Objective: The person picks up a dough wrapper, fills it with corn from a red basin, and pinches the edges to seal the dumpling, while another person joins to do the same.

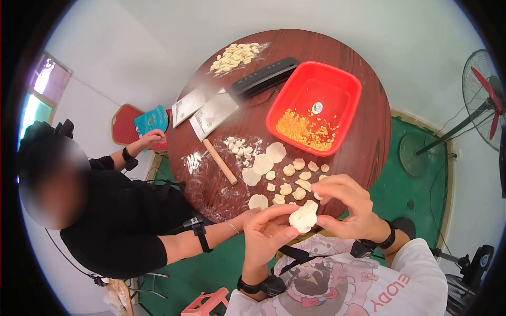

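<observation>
A pale, folded dumpling (304, 217) sits in the fingers of my left hand (268, 227), which are closed round its left side, close to the table's near edge. My right hand (352, 208) is at its other side, thumb right at the dumpling and fingers curved and spread apart. Several shaped dumplings (289, 170) lie on the table just beyond my hands. Flat round wrappers (263, 164) overlap to their left, and a single wrapper (258, 201) lies nearer to me. Behind them stands a red basin (354, 97) with yellow chopped filling (303, 128) in it.
A wooden rolling pin (220, 162) lies beside small dough pieces (240, 147) and scattered flour. Silver packets (213, 115), a black appliance (265, 77) and a floury pile of dough pieces (234, 57) are farther back. Another person (110, 216) is at the left; a fan (482, 100) stands right.
</observation>
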A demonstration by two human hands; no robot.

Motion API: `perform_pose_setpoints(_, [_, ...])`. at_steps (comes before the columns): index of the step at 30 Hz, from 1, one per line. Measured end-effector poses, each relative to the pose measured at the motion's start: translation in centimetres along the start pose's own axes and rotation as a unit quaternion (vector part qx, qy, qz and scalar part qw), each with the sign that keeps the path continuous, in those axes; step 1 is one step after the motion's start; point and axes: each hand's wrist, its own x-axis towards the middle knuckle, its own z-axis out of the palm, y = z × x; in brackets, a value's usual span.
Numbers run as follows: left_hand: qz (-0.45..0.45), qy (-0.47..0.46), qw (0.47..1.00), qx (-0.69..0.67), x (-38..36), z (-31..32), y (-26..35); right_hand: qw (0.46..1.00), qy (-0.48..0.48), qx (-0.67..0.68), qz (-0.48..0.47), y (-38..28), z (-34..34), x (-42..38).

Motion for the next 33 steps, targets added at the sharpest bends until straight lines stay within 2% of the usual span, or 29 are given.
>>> perform_pose_setpoints(1, [0.071, 0.004, 0.997, 0.041, -0.2, 0.2, -0.1, 0.995, -0.01, 0.044, 0.087, -0.4, -0.2, -0.6])
perform_pose_setpoints(2, [0.067, 0.0, 0.997, 0.041, -0.3, 0.5, 0.1, 0.981, -0.02, 0.088, 0.172, -0.8, -0.3, -1.1])
perform_pose_setpoints(3, [0.099, 0.02, 0.992, 0.082, -0.6, 1.1, 0.5, 0.958, -0.032, 0.194, 0.21, -1.1, -0.2, -1.4])
perform_pose_setpoints(4, [0.13, 0.039, 0.983, 0.123, -0.8, 1.5, 0.9, 0.957, -0.027, 0.193, 0.213, -1.6, -0.2, -1.6])
perform_pose_setpoints(7, [0.159, 0.061, 0.965, 0.202, -1.9, 2.0, 1.5, 0.892, -0.029, 0.327, 0.311, -3.7, 0.4, -2.0])
perform_pose_setpoints(11, [0.202, 0.04, 0.954, 0.219, -2.7, 2.5, 1.8, 0.903, -0.019, 0.296, 0.312, -6.1, 0.5, -2.2])
perform_pose_setpoints(14, [0.213, 0.027, 0.949, 0.23, -3.3, 2.5, 2.1, 0.93, -0.002, 0.241, 0.277, -6.9, 1.0, -2.7])
perform_pose_setpoints(17, [0.214, -0.003, 0.946, 0.242, -4.1, 2.4, 2.4, 0.932, -0.023, 0.197, 0.303, -7.6, 1.0, -3.1])
perform_pose_setpoints(19, [0.108, 0.027, 0.986, 0.12, -4.7, 2.5, 2.4, 0.947, -0.043, 0.139, 0.286, -7.9, 1.1, -2.8])
perform_pose_setpoints(20, [0.112, 0.032, 0.986, 0.118, -4.9, 2.3, 2.2, 0.947, -0.049, 0.138, 0.284, -8.0, 1.2, -2.9])
perform_pose_setpoints(22, [0.036, 0.005, 0.997, 0.068, -5.3, 1.6, 1.5, 0.946, -0.06, 0.124, 0.293, -8.0, 1.3, -3.1])
perform_pose_setpoints(23, [0.038, 0.008, 0.997, 0.068, -5.5, 1.5, 1.4, 0.946, -0.064, 0.124, 0.292, -7.9, 1.3, -3.2])
perform_pose_setpoints(25, [-0.017, -0.006, 0.998, 0.058, -5.6, 1.4, 1.2, 0.947, -0.06, 0.126, 0.289, -7.7, 1.2, -3.3])
perform_pose_setpoints(28, [-0.044, -0.017, 0.996, 0.079, -5.0, 1.8, 1.0, 0.936, -0.096, 0.105, 0.32, -7.1, 0.1, -3.2])
perform_pose_setpoints(33, [-0.064, 0.011, 0.997, 0.044, -3.5, 3.0, -0.9, 0.94, -0.132, 0.098, 0.299, -4.9, -2.3, -2.7])
